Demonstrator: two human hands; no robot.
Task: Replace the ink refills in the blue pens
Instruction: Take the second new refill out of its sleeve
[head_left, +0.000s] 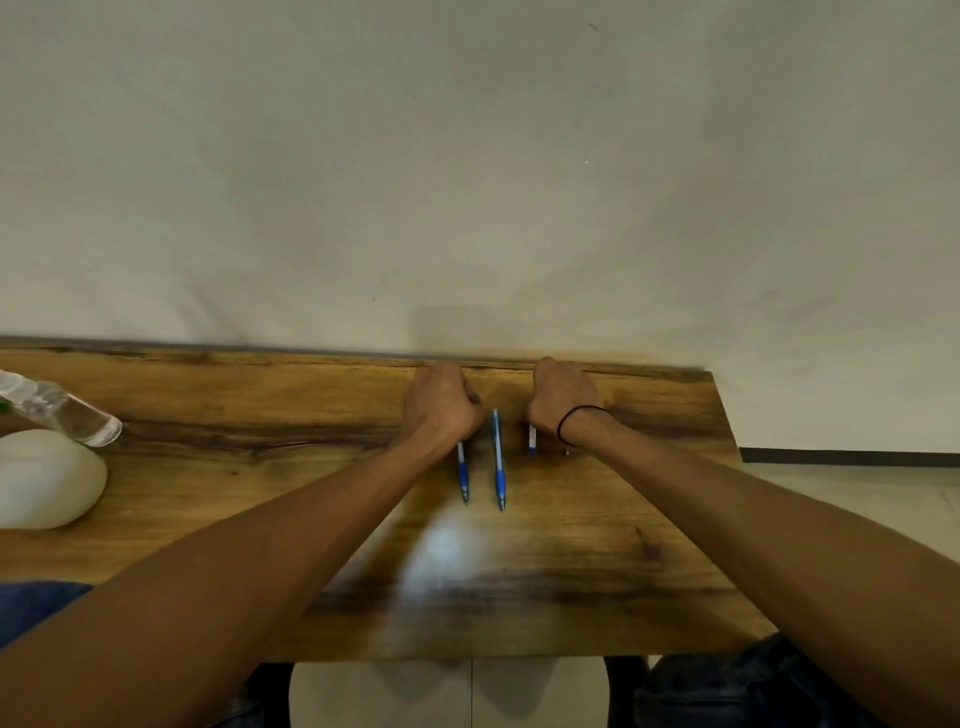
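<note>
Head view shows three blue pens lying on the wooden bench (260, 395) with their long axes running near to far, tips pointing toward the person. The middle pen (497, 460) lies free between the two hands, touching neither. The left pen (462, 475) has its far end hidden under the left hand (441, 402), which is curled into a fist over it; whether the fingers actually grip the pen cannot be told. The right hand (563, 400) is likewise curled, knuckles toward the wall (467, 156), and a short white-and-blue pen end (532, 439) pokes out from under its near side; a grip looks likely, but the fingers are hidden. A black band (571, 421) circles the right wrist. A tiny piece sits on the bench just right of that pen end, too small to identify. Both hands sit at the far ends of the pens, about equally close to the free middle pen. At the far left stand a clear bottle (67, 413) and a white rounded object (44, 478).
</note>
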